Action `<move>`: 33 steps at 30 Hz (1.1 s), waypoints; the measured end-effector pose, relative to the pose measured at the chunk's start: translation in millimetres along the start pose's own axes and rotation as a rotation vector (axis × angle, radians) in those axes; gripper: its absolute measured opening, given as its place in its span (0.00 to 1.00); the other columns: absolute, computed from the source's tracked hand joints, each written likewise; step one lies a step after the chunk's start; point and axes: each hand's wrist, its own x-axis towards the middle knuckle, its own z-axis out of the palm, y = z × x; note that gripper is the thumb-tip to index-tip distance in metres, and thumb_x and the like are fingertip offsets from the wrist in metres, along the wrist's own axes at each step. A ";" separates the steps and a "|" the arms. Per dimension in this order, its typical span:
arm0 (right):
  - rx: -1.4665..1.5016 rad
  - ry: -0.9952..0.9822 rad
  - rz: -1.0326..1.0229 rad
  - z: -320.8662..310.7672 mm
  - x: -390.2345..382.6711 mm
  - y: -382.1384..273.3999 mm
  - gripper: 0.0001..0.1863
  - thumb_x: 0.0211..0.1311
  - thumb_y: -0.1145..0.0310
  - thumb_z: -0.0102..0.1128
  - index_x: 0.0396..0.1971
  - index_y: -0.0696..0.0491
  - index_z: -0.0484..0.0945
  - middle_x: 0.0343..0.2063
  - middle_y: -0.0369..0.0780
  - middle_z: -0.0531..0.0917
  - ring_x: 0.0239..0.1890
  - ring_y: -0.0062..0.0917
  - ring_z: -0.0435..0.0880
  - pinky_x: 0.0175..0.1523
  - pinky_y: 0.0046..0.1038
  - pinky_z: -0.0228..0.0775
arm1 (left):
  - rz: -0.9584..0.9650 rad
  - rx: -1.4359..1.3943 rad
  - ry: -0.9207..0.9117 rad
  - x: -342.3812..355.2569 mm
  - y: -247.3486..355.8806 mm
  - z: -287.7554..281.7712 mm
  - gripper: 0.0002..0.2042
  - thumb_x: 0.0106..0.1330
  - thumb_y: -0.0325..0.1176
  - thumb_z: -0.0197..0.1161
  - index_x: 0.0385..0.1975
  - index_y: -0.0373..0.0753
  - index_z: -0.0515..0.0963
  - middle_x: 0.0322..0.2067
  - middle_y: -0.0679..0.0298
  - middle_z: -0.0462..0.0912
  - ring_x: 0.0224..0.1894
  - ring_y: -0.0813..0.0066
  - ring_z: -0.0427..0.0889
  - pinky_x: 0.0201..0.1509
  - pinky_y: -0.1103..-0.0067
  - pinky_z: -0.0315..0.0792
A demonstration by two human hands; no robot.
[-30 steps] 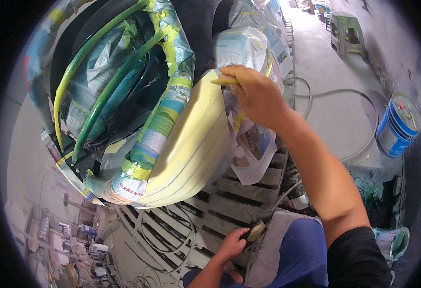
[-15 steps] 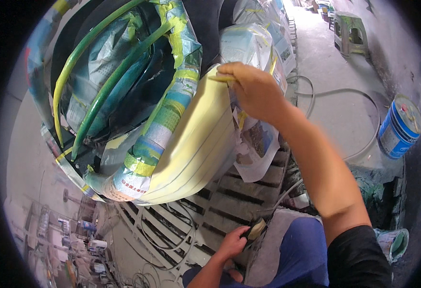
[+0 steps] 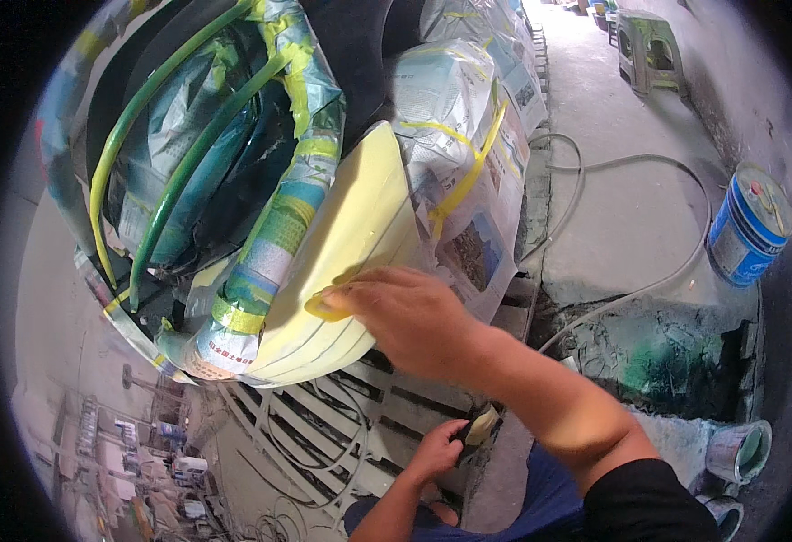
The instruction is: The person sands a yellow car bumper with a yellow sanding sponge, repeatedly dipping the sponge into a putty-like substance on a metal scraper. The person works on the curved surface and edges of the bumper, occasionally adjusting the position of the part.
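A curved pale-yellow panel, marked with thin grey lines, fills the middle of the head view. My right hand is closed on a small yellow spreader, which rests against the lower part of the panel. Lower down, my left hand grips a putty knife whose blade carries a tan, putty-like lump; its dark handle is mostly inside the fingers. Beside the panel runs a rim wrapped in paper and green-yellow tape.
Newspaper sheeting covers the part right of the panel. A slatted floor grate lies below, and a grey hose curves across the floor at right. Further right stand a blue can, a stool and an open tin.
My right hand and the spreader have come down from the panel's top end to its lower part. The view has shifted slightly. My left hand still holds the putty knife in about the same place.
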 end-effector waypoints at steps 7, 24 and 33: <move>-0.134 0.185 0.204 -57.0 28.7 92.2 0.16 0.60 0.77 0.48 0.48 0.55 0.74 0.44 0.46 0.79 0.46 0.42 0.77 0.52 0.37 0.69 | -0.028 0.065 0.016 -10.8 -1.9 -3.8 0.24 0.56 0.24 0.50 0.56 0.33 0.71 0.53 0.56 0.77 0.55 0.66 0.75 0.59 0.76 0.68; -0.129 -0.017 0.153 -44.3 27.6 71.1 0.18 0.56 0.79 0.52 0.48 0.55 0.76 0.43 0.46 0.81 0.46 0.38 0.81 0.52 0.34 0.72 | -0.047 0.019 0.022 -14.2 1.9 -4.9 0.24 0.54 0.25 0.48 0.54 0.31 0.72 0.53 0.52 0.76 0.57 0.62 0.74 0.61 0.72 0.66; -0.050 0.125 0.049 10.8 -16.4 6.3 0.18 0.53 0.79 0.52 0.45 0.56 0.77 0.40 0.44 0.83 0.42 0.36 0.83 0.48 0.33 0.75 | 0.001 0.055 -0.008 -1.4 -1.0 2.8 0.22 0.55 0.24 0.49 0.52 0.33 0.74 0.53 0.51 0.76 0.56 0.59 0.75 0.61 0.74 0.66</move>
